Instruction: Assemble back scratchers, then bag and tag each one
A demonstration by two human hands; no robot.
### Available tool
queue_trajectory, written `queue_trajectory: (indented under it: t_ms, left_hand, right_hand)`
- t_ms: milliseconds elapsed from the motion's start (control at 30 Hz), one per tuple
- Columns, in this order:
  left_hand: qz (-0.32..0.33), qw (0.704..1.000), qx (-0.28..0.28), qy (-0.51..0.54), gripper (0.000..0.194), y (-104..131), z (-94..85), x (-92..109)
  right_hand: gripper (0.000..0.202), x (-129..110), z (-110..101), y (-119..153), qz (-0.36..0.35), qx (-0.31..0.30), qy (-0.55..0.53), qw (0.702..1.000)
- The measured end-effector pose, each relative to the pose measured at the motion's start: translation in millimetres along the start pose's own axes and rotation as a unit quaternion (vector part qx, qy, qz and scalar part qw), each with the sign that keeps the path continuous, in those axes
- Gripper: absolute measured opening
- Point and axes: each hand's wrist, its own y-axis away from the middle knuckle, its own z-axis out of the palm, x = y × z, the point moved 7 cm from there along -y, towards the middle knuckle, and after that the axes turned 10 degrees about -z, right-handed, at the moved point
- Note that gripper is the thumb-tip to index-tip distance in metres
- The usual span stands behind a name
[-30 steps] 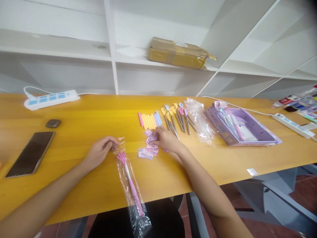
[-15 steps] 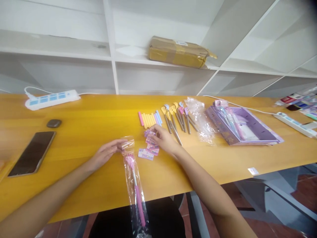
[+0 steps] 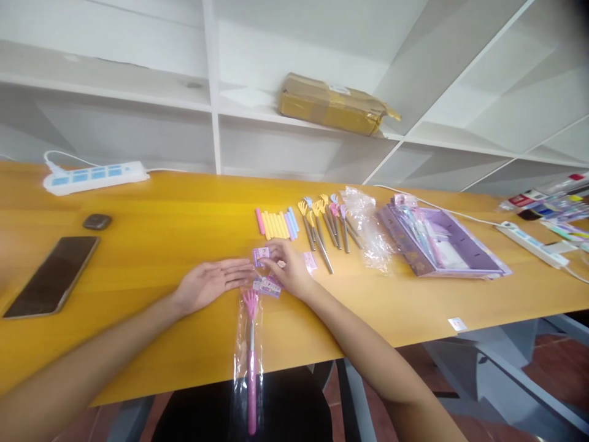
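Note:
My right hand (image 3: 292, 270) pinches a small printed purple card (image 3: 260, 255) between thumb and fingers. Stretched out flat, my left hand (image 3: 207, 283) has its fingertips close to that card. More cards (image 3: 267, 286) lie on the table just below both hands. A pink back scratcher (image 3: 251, 380) in a clear plastic bag (image 3: 238, 362) hangs over the table's front edge, its hand-shaped end below my fingers. Whether my left fingertips touch the bag's top, I cannot tell.
Behind my hands lie pink, yellow, purple and blue tubes (image 3: 276, 225) and several back scratcher heads on metal rods (image 3: 322, 218). Crumpled clear plastic (image 3: 368, 230) and a purple box (image 3: 478, 270) are to the right. A phone (image 3: 53, 276) and power strip (image 3: 96, 177) are left.
My right hand has drawn a card leftward from the pile. My left fingers have let go of the bag's top and stretched out; one card now lies apart, right of my right hand.

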Motion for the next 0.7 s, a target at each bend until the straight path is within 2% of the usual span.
queue_trajectory:
  t_ms: [133,300,467,700]
  left_hand:
    - [-0.022,0.999,0.003,0.028,0.070,1.8,-3.7,-1.3]
    - [-0.032,0.999,0.008,0.039,0.072,0.8,-6.0,-1.5]
    - [-0.034,0.999,0.025,0.024,0.070,0.2,-8.0,-2.9]
    - [-0.021,0.999,-0.001,0.031,0.067,1.8,-5.3,-3.6]
  right_hand:
    - [0.029,-9.0,2.2,-1.3,-0.027,0.000,0.026,0.999]
    - [0.030,-16.9,-1.4,-2.5,-0.067,-0.004,0.085,0.994]
    - [0.029,-26.4,2.8,-3.5,-0.128,-0.047,0.099,0.986]
    - [0.029,-34.3,7.8,-2.3,-0.168,-0.082,0.090,0.978]
